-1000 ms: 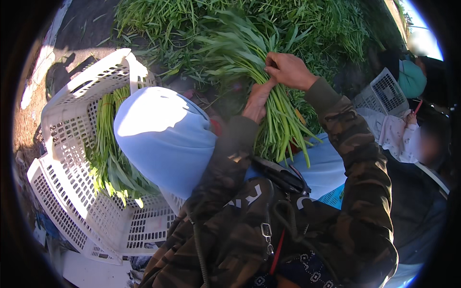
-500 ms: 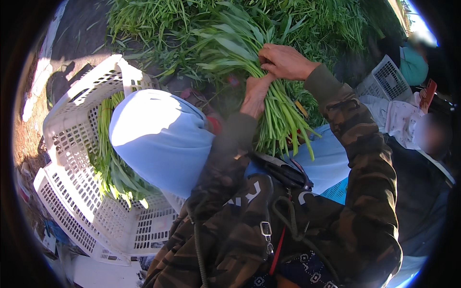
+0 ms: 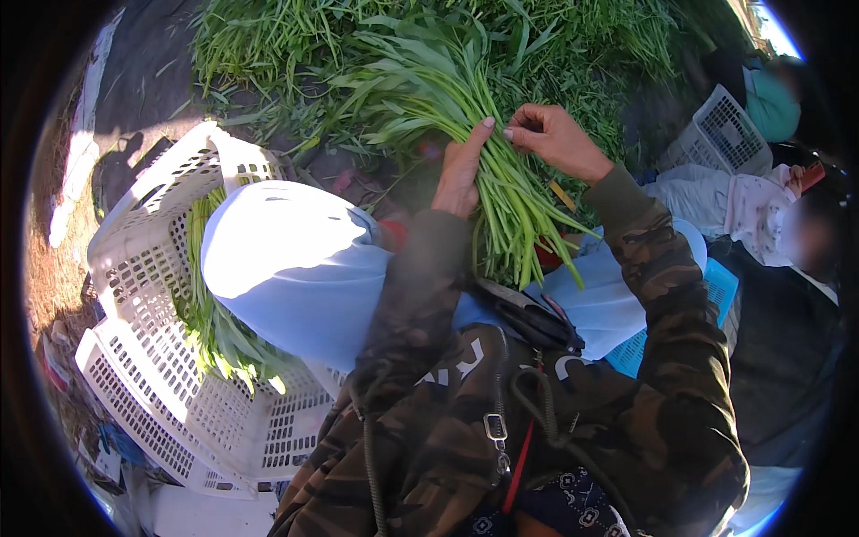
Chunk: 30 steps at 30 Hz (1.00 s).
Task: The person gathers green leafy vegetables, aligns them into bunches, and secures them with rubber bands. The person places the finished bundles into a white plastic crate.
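Note:
My left hand (image 3: 460, 177) is wrapped round a bunch of long-leaved green vegetables (image 3: 519, 201), its thumb lying across the stems. The leaves fan out away from me, and the cut stem ends hang toward my lap. Just right of the bunch, my right hand (image 3: 557, 143) is closed in a pinch, thumb against forefinger. Whatever those fingertips hold, if anything, is too small to make out. Beyond both hands lies a big heap of loose greens (image 3: 268, 45).
At my left a white perforated crate (image 3: 148, 268) holds more bunched greens (image 3: 210, 313). Light blue fabric (image 3: 304, 286) covers my knees, and a black item (image 3: 528, 318) rests on my lap. People sit at the right near another white crate (image 3: 729, 134).
My right hand has drawn away from the left hand and the stems, a little to the right. The left hand keeps hold of the bunch, its thumb now pointing up along it.

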Each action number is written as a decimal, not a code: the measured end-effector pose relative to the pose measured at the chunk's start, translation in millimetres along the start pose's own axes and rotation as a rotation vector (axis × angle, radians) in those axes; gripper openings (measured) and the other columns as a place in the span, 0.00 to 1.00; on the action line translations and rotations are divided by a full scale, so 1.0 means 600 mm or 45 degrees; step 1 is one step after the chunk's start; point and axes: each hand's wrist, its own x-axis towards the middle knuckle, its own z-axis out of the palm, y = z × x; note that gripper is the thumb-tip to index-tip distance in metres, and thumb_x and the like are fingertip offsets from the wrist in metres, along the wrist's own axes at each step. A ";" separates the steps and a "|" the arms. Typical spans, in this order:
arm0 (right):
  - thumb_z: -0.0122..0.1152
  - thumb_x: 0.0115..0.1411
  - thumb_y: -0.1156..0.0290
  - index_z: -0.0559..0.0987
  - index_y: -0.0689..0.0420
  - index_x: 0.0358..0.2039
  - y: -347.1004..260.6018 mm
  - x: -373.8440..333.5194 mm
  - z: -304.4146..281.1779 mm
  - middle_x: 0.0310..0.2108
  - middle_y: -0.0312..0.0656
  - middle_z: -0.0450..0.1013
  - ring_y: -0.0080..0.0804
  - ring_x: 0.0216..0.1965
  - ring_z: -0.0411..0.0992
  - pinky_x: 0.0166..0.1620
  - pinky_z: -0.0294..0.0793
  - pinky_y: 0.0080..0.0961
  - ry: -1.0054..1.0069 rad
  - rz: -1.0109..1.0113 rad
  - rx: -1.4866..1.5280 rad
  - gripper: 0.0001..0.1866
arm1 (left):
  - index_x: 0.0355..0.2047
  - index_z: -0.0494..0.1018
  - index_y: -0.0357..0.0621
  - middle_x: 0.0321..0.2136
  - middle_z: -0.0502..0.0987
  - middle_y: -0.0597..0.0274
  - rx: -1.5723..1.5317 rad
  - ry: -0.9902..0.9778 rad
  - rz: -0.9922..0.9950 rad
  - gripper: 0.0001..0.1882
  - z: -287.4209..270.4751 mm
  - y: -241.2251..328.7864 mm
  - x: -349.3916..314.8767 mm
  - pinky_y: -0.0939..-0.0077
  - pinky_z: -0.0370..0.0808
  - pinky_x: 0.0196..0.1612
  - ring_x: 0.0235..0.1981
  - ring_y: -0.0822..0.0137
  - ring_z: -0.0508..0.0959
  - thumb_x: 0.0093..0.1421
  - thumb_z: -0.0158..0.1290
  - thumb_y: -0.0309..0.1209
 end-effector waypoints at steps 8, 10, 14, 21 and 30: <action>0.61 0.54 0.71 0.76 0.63 0.32 0.014 -0.026 0.021 0.26 0.42 0.73 0.29 0.30 0.72 0.36 0.71 0.29 0.071 -0.064 -0.349 0.09 | 0.48 0.67 0.37 0.38 0.75 0.57 0.119 0.033 -0.078 0.24 -0.011 -0.011 0.006 0.68 0.78 0.37 0.35 0.66 0.78 0.62 0.50 0.44; 0.61 0.54 0.70 0.76 0.63 0.32 0.014 -0.026 0.021 0.26 0.43 0.73 0.31 0.30 0.73 0.36 0.72 0.29 0.097 -0.127 -0.402 0.09 | 0.49 0.66 0.37 0.39 0.75 0.56 0.098 0.021 -0.052 0.24 -0.008 -0.011 0.005 0.68 0.78 0.38 0.36 0.65 0.77 0.62 0.49 0.44; 0.61 0.54 0.69 0.77 0.63 0.33 0.019 -0.026 0.017 0.27 0.45 0.74 0.34 0.30 0.74 0.35 0.72 0.31 0.009 -0.116 -0.295 0.11 | 0.50 0.66 0.37 0.41 0.74 0.56 0.078 -0.005 -0.017 0.24 -0.009 -0.013 0.005 0.67 0.77 0.41 0.39 0.64 0.76 0.62 0.49 0.45; 0.59 0.53 0.69 0.77 0.65 0.31 0.008 -0.029 0.013 0.27 0.48 0.75 0.37 0.29 0.74 0.35 0.72 0.33 -0.098 0.005 -0.408 0.11 | 0.50 0.67 0.37 0.40 0.74 0.57 0.195 0.032 -0.031 0.25 -0.009 -0.013 0.001 0.67 0.76 0.41 0.38 0.65 0.76 0.61 0.50 0.45; 0.56 0.53 0.68 0.73 0.66 0.31 0.028 -0.037 0.033 0.24 0.48 0.72 0.38 0.26 0.71 0.33 0.71 0.33 0.220 -0.047 -0.317 0.12 | 0.47 0.68 0.36 0.39 0.75 0.58 0.198 0.015 0.000 0.22 -0.008 -0.010 0.003 0.70 0.76 0.41 0.38 0.65 0.76 0.59 0.53 0.40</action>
